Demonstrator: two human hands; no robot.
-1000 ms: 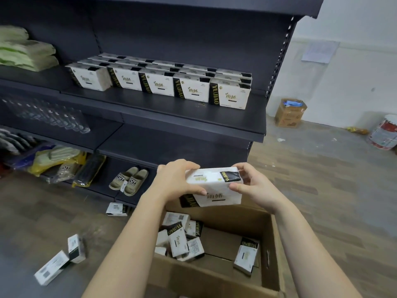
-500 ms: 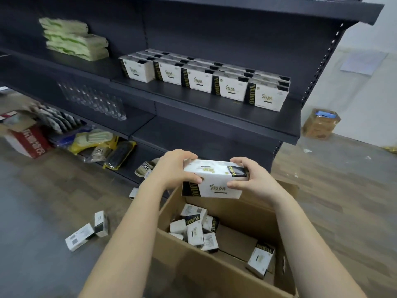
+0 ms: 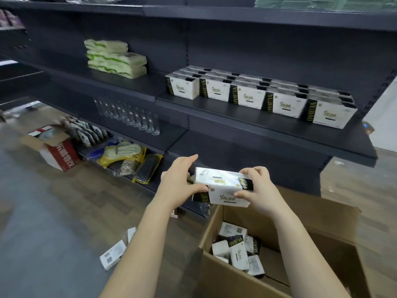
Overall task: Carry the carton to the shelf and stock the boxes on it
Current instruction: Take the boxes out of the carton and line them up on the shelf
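Pinching the box (image 3: 223, 183) from both ends: with the left hand (image 3: 180, 181), thumb on the front face and fingers reaching straight past the back edge; with the right hand (image 3: 261, 190), fingers curled over the top and thumb pressed to the front. Hovering just above the carton (image 3: 225, 280) at its far-left corner, over the loose boxes (image 3: 236, 246) lying in its bottom. Up beyond the carton, on the shelf (image 3: 257, 125), a tidy row (image 3: 253, 97) with bare board in front. Likely to slip at the left end, given that shallow hold; could drop into the carton or beside it, near the two boxes (image 3: 112, 257) on the floor to the carton's left. Might also knock the row askew if pushed in too hard.
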